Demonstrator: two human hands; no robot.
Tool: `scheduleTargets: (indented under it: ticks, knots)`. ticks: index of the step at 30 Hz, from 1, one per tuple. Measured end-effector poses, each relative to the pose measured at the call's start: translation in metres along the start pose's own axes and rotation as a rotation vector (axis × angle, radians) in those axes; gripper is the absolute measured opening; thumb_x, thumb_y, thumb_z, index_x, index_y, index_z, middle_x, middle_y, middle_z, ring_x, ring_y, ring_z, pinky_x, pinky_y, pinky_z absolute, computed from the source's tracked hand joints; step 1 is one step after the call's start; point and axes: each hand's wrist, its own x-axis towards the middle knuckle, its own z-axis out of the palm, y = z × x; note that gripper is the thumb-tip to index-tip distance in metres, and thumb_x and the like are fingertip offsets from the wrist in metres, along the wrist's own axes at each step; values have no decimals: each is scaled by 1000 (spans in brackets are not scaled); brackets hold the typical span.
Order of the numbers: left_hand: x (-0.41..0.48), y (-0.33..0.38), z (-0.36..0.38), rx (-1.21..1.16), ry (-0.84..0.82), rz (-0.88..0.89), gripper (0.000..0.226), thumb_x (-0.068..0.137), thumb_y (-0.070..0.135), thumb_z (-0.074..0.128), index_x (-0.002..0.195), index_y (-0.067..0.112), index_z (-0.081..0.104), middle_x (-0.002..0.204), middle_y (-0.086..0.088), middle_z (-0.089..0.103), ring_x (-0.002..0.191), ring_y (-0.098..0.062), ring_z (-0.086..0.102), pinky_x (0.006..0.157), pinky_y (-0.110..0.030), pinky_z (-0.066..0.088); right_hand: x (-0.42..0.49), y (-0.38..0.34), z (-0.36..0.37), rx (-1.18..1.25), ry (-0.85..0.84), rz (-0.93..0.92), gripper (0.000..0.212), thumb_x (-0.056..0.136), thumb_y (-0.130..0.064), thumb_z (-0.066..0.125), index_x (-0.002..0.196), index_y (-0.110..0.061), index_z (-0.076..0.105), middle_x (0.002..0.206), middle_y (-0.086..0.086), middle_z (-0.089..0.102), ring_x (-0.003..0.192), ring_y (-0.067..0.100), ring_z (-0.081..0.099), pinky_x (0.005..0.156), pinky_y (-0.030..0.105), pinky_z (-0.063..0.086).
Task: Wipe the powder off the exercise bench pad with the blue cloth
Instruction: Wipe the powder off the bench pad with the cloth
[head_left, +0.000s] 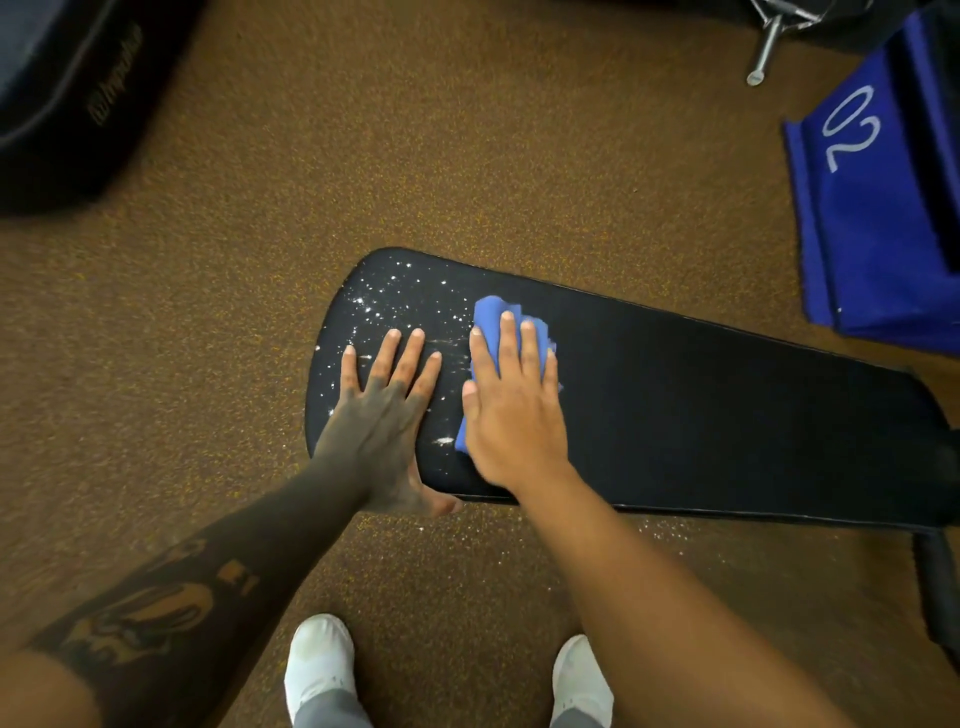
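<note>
The right hand (511, 415) lies flat, palm down, on the cloth (491, 325), pressing it against the pad (701, 395). The fingers are extended and close together — not curled around the fabric. The cloth is bunched under the palm; its blue folds show beyond the fingertips and at the thumb side.

The left hand (382, 410) lies just beside it, also palm down with fingers spread, resting bare on the pad and holding nothing. Its thumb hangs over the pad's near edge.

The powder (384, 296) sits as white specks on the pad's rounded left end, beyond and around the left fingers. A few smeared streaks run between the two hands, and one small white patch lies near the cloth's lower corner. The pad surface to the right of the cloth is dark and free of specks.

Some white grains lie on the brown floor (415, 130) below the pad's near edge. Two white shoes (319, 660) stand at the bottom — toes toward the pad. A blue box (878, 218) marked "02" stands at the upper right.
</note>
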Motion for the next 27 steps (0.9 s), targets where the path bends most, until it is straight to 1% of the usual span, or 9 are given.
scheduleTargets:
  ticks: [2,4,7,11,18,20,22,25,27]
  knots:
    - [-2,-1,-1,-21,0,-5,157,42,107,33,158,11,-11,166,-13,-21,152,-33,-23,121,-66,-4,-27,-2,2,36,-15,-88,60,103,-37,19,157,-22,-2,165,6,-10,151,25,-16,122,50,1]
    - [-1,-2,-1,-33,1,-20,157,41,108,30,157,11,-12,166,-13,-23,152,-33,-24,121,-65,-5,-40,1,4,89,-30,-89,60,103,-37,15,155,-24,-13,164,4,-17,149,22,-21,122,46,-5]
    - [-2,-4,-1,-43,-8,-30,159,39,111,27,156,12,-17,164,-14,-27,151,-34,-27,121,-66,-5,-36,8,5,33,-45,7,59,101,-37,12,155,-23,-8,164,9,-13,150,27,-18,122,49,1]
    - [-5,-8,0,-55,-12,-58,158,39,110,29,155,13,-19,163,-14,-29,150,-35,-28,120,-68,-4,-14,5,4,-19,-66,21,62,100,-43,12,157,-19,4,165,12,-7,151,32,-11,122,49,4]
    - [-7,-13,2,-71,-23,-50,154,44,107,34,154,15,-23,162,-13,-33,148,-35,-32,119,-68,-8,78,9,-15,2,18,184,68,102,-46,27,156,-11,6,164,17,0,151,34,-6,122,50,5]
    - [-7,-13,2,-79,-22,-52,154,45,107,35,154,16,-24,162,-13,-33,149,-34,-32,119,-67,-9,69,5,-13,-62,74,160,68,101,-44,25,156,-12,1,164,19,-2,151,35,-6,122,52,2]
    - [-6,-13,3,-78,-8,-56,153,45,107,35,154,16,-22,162,-13,-33,149,-34,-32,119,-67,-8,45,-1,-8,-102,95,72,65,101,-41,22,157,-17,-1,164,18,-5,151,34,-7,121,53,0]
    - [-7,-13,4,-85,-12,-47,153,44,107,34,156,16,-18,164,-13,-29,150,-34,-30,119,-68,-8,22,-1,1,-78,-4,18,60,102,-39,19,157,-20,1,165,14,-7,151,31,-10,122,53,5]
    - [-6,-14,4,-98,-13,-51,154,43,107,34,157,16,-16,165,-13,-27,150,-34,-29,119,-68,-8,22,-1,0,-72,-26,26,59,103,-38,18,157,-21,2,165,12,-9,151,29,-13,122,50,1]
